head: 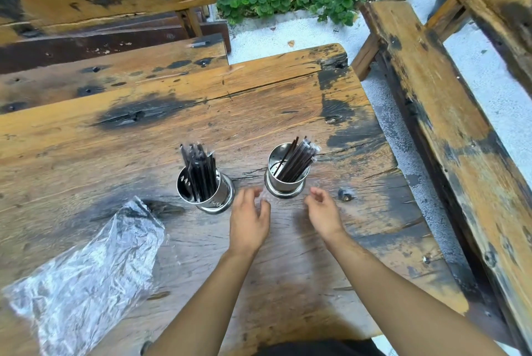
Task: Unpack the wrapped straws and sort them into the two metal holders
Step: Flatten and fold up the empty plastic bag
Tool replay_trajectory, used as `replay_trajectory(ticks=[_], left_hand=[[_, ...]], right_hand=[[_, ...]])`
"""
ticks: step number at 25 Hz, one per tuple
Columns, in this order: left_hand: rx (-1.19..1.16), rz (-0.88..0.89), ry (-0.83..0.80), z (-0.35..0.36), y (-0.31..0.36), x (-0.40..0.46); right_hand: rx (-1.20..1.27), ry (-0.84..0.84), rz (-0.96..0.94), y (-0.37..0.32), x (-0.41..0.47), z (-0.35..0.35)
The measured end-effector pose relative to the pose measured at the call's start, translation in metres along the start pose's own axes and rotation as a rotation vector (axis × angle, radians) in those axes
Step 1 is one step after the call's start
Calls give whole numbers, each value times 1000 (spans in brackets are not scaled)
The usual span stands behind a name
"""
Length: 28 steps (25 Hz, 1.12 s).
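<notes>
While our left hand (249,221) and right hand (322,211) hover loose-fingered, gripping nothing, we list: straws (201,171) in the left holder (214,197), more in the right holder (285,184); light, slippery, probably best pinched mid-length. Empty wrap (86,278) lies left.

I see bare table (288,263) across the lower centre. Two holders (211,197) stand mid-frame, a narrow gap between them, straws (201,171) sticking up. A crumpled plastic bag (86,275) fills the lower left.
</notes>
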<state>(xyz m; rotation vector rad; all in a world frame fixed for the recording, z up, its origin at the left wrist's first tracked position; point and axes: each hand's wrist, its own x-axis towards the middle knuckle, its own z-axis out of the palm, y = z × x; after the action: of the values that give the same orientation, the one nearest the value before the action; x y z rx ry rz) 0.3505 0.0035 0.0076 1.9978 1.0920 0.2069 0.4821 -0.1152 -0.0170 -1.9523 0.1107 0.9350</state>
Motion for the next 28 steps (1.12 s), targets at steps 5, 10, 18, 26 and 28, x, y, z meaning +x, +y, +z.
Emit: replay_trajectory(ticks=[5, 10, 18, 26, 28], left_hand=[[110, -263, -306, -4, -57, -60], [202, -375, -379, -30, -116, -130], [209, -565, -382, -89, -198, -204], [156, -657, -116, -192, -272, -207], [143, -639, 31, -222, -287, -195]], right_hand=[[-360, -141, 8, 48, -37, 19], [-798, -385, -24, 104, -82, 32], [-1206, -657, -107, 121, -130, 99], [-899, -778, -30, 89, -165, 250], [-701, -793, 89, 78, -175, 285]])
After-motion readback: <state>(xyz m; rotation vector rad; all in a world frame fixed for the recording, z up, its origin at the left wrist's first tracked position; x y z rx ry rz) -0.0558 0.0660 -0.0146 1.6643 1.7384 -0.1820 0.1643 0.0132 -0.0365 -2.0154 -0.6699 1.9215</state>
